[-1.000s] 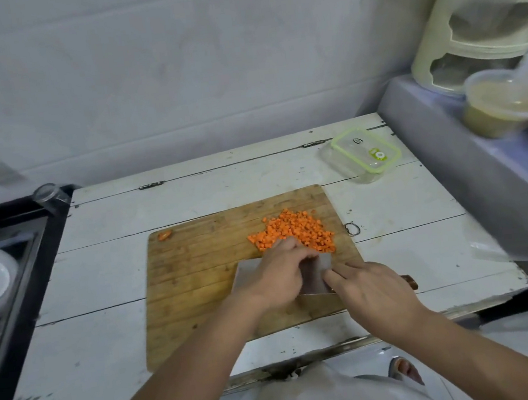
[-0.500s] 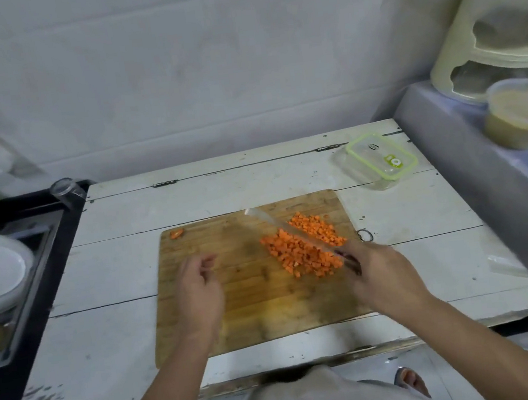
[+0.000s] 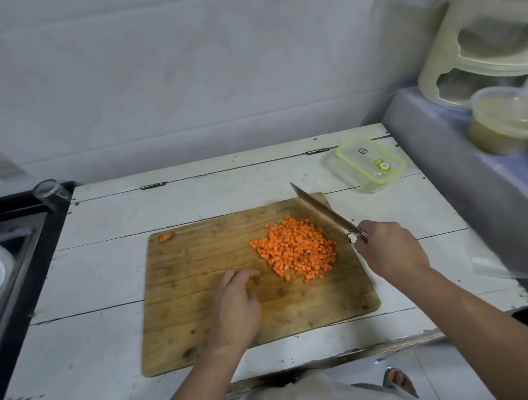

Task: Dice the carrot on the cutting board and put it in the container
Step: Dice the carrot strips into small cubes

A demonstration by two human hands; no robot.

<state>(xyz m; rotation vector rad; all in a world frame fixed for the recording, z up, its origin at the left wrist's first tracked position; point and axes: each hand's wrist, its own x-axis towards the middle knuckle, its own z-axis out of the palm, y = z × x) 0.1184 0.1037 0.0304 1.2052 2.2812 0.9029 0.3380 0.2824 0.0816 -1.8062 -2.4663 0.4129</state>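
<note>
A pile of small orange carrot dice [image 3: 297,251] lies on the right half of the wooden cutting board [image 3: 205,326]. One carrot end piece [image 3: 165,237] sits alone at the board's far left corner. My right hand [image 3: 388,249] grips the handle of a knife [image 3: 320,209], whose blade points away to the upper left, just right of the pile. My left hand [image 3: 237,306] hovers over the board just left of the pile, fingers loosely curled and holding nothing. A clear container with a green-rimmed lid [image 3: 370,164] stands on the table beyond the board's far right corner.
The board lies on a white painted wooden table [image 3: 100,286]. A raised grey ledge [image 3: 474,194] on the right carries a tub of beige food [image 3: 509,120] and a cream appliance [image 3: 482,40]. A black sink unit [image 3: 16,280] with white dishes borders the left.
My right hand lifted the knife off the pile and swung it to the pile's right side. My left hand left the blade, moved left, then came back beside the dice.
</note>
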